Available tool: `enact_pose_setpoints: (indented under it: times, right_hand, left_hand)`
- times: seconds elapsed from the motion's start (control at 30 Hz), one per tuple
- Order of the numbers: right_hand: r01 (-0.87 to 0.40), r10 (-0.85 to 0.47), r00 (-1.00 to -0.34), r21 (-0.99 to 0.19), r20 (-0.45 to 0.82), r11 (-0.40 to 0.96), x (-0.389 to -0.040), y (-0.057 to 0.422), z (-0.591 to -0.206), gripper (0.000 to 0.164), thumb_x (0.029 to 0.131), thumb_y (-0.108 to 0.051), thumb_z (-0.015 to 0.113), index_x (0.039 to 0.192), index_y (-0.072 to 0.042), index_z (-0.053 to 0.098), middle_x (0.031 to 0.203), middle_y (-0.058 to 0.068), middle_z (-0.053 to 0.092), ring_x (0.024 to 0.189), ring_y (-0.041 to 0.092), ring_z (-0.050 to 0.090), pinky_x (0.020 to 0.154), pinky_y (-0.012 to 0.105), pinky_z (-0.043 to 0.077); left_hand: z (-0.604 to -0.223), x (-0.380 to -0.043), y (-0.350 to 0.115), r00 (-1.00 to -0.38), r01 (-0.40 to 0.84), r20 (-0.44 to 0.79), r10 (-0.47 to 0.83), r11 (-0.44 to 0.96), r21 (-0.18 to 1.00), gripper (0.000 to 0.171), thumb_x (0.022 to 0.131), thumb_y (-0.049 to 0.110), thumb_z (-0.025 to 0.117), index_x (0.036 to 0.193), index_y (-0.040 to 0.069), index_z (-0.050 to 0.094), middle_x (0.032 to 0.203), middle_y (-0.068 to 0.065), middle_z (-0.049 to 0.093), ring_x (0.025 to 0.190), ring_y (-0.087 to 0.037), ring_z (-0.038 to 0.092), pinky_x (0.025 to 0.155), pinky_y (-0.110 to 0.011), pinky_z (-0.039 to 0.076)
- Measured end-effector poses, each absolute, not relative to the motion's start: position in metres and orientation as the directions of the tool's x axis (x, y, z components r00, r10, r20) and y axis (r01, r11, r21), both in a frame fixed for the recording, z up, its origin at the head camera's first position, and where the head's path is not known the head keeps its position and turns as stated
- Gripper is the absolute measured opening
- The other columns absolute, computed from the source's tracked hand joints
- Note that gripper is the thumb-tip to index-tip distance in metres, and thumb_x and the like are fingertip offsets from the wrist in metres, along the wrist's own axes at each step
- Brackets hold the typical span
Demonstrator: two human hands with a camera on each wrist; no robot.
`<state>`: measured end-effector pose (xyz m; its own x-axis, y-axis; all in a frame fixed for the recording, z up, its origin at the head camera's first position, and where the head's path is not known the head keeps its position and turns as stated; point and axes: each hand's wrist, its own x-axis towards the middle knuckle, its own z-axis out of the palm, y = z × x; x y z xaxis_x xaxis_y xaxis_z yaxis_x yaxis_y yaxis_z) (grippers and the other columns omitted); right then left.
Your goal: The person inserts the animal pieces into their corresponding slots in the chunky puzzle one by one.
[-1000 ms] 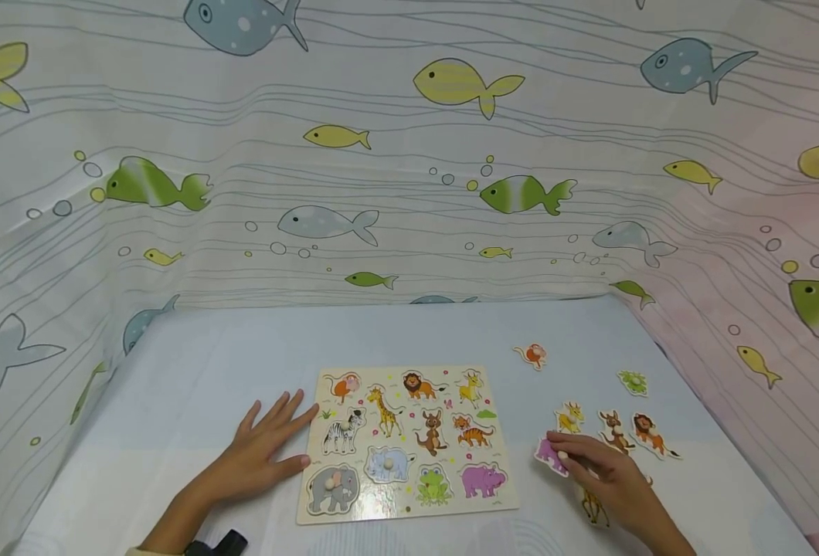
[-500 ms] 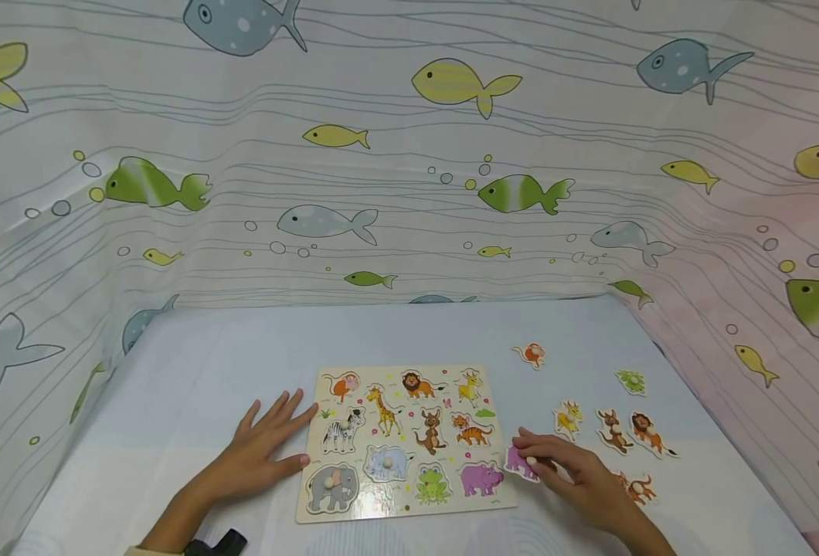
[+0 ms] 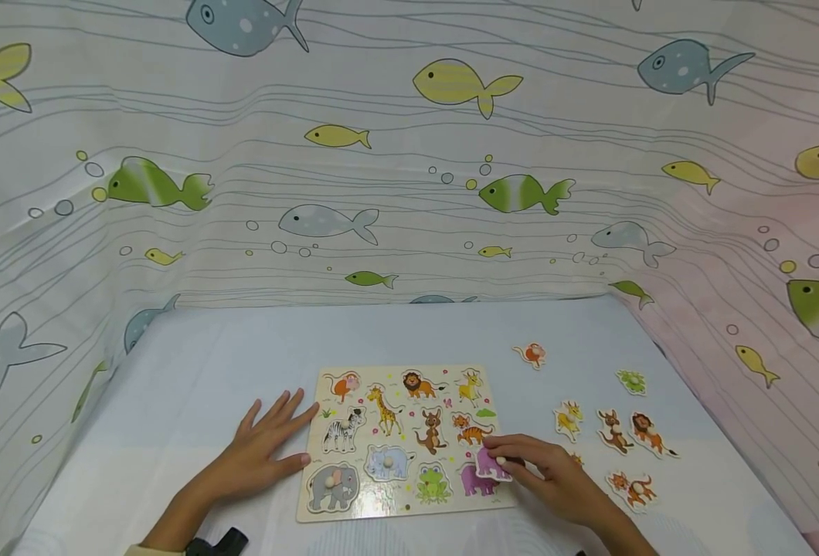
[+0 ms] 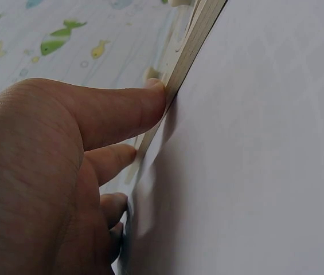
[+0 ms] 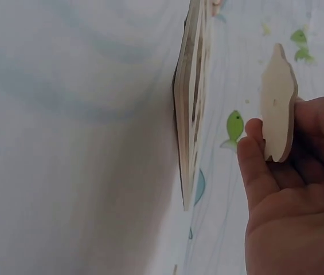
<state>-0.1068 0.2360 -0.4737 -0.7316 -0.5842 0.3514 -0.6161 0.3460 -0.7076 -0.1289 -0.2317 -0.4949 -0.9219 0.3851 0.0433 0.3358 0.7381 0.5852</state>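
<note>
A wooden animal peg puzzle board point(image 3: 375, 506) lies on the table. Elephant point(image 3: 333, 498), grey-blue rhino point(image 3: 399, 467) and zebra point(image 3: 343, 436) pieces sit in it. My left hand point(image 3: 259, 455) lies with spread fingers at its left edge; in the left wrist view the thumb point(image 4: 133, 109) touches that edge. My right hand point(image 3: 555, 479) pinches a purple hippo puzzle piece point(image 3: 489, 465) by its knob, held over the board's lower right corner. It partly overlaps the printed purple hippo point(image 3: 475, 485). The right wrist view shows the piece's bare wooden back point(image 5: 277, 109), apart from the board.
Loose pieces lie to the right: monkey point(image 3: 535, 355), frog point(image 3: 633, 382), yellow goat-like animal point(image 3: 569, 419), kangaroo point(image 3: 614, 431), lion point(image 3: 649, 434) and tiger point(image 3: 633, 490). Another piece is mostly hidden behind the right hand. A fish-print curtain point(image 3: 409, 177) surrounds the table.
My right hand has carried the hippo piece leftward from among the loose pieces to over the board's lower right. The left hand has stayed in place.
</note>
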Motion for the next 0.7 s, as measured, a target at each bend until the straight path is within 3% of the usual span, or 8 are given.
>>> enact_pose_setpoints:
  times: [0.13, 0.7]
  right_hand:
    - [-0.631, -0.614, -0.705, -0.709, 0.355, 0.314, -0.108, 0.232, -0.471, 0.033, 0.095, 0.006, 0.060, 0.124, -0.009, 0.068, 0.131, 0.016, 0.067, 0.128, 0.014, 0.060, 0.099, 0.015, 0.050]
    - [-0.562, -0.649, -0.713, -0.769, 0.265, 0.303, -0.111, 0.228, -0.480, 0.029, 0.100, -0.004, 0.056, 0.126, -0.013, 0.067, 0.135, 0.014, 0.065, 0.136, 0.023, 0.054, 0.109, 0.016, 0.041]
  left_hand:
    - [-0.494, -0.129, -0.232, -0.921, 0.338, 0.046, 0.387, 0.734, 0.589, 0.071, 0.089, 0.048, 0.068, 0.151, 0.020, 0.047, 0.163, -0.020, 0.028, 0.151, -0.049, 0.018, 0.119, -0.066, -0.003]
    - [-0.494, -0.129, -0.232, -0.920, 0.338, 0.042, 0.390, 0.735, 0.588, 0.071, 0.089, 0.048, 0.068, 0.151, 0.021, 0.046, 0.163, -0.019, 0.028, 0.151, -0.049, 0.018, 0.119, -0.066, -0.004]
